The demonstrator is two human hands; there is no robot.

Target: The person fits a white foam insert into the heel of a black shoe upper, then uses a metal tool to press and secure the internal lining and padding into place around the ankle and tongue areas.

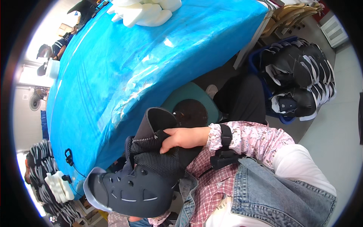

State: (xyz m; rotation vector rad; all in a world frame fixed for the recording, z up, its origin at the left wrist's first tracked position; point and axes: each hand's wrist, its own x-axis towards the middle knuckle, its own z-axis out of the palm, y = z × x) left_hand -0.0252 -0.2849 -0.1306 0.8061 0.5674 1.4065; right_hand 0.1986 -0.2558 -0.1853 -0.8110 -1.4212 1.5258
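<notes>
A dark grey padded boot (138, 191) lies tilted in front of my body, its light grey edge to the left. Several dark round studs and pale curved slits mark its side, and black mesh lines its open upper part. My right hand (181, 139) is closed on the mesh upper beside the raised cuff, thumb over the front. Below the boot only a little of my left hand (134, 218) shows at the lower edge; its fingers are mostly hidden beneath the boot.
A table with a blue cover (102, 75) stands ahead, bearing white foam pieces (145, 13). At right a blue bin (287, 120) is heaped with black-and-white boots (298, 70). A green stool (193, 94) sits beneath the table's edge. Grey pieces (41, 170) are stacked at left.
</notes>
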